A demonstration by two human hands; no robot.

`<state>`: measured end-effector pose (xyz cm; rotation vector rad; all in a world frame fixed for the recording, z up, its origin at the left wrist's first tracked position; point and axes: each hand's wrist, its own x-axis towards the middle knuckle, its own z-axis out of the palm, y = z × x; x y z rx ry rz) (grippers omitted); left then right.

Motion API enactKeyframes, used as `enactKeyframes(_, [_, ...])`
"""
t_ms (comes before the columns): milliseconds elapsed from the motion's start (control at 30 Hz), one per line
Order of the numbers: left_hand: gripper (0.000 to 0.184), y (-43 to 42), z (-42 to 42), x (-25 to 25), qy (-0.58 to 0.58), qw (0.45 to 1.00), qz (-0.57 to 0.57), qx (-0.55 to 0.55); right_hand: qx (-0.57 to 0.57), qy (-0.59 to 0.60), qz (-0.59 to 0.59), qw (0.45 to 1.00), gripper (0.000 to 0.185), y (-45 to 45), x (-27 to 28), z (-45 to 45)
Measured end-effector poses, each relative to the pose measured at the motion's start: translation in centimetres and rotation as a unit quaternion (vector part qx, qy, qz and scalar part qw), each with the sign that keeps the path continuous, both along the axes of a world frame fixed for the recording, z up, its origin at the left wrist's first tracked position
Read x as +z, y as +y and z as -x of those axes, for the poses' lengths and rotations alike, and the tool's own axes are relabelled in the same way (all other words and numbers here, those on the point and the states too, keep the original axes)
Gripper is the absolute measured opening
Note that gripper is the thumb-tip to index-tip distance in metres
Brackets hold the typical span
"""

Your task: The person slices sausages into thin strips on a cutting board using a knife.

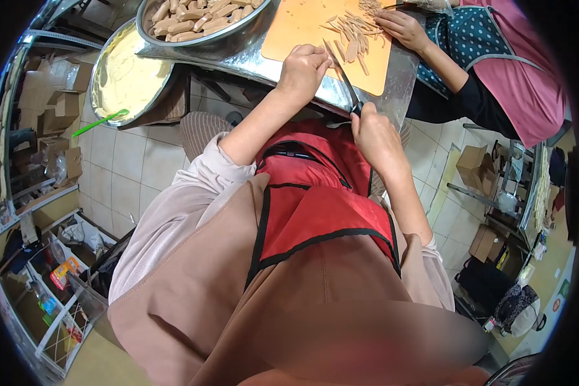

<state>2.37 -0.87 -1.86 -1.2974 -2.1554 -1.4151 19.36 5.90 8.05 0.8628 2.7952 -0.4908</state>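
My right hand (378, 136) is closed around the black handle of a knife (345, 76), its blade pointing away over the yellow cutting board (289, 31). On the near edge of that board rests my left hand (304, 69), fingers pinched together close to the blade. Whatever lies between those fingers is hidden. Just beyond the knife tip is a loose pile of thin sausage strips (361, 36). At the upper left, a metal bowl (202, 40) holds several whole sausages (193, 15).
Across the board's right side, a co-worker's hand (402, 29) reaches to a chopped heap. Left of the metal table (399, 83) stands a basin of pale yellow mixture (125, 74) with a green-handled utensil (103, 122). Shelves with boxes (61, 112) line the left.
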Motion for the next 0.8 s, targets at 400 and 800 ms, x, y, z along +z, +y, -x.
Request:
enactKeyframes(400, [0.011, 0.1, -0.2, -0.2, 0.011, 1.000, -0.005, -0.004, 0.020, 0.018, 0.026, 0.999, 0.029, 0.6, -0.7, 1.6])
enactKeyframes(800, [0.011, 0.1, 0.0, -0.2, -0.011, 1.000, -0.020, -0.003, -0.011, 0.019, 0.000, 1.000, 0.029, 0.5, -0.8, -0.6])
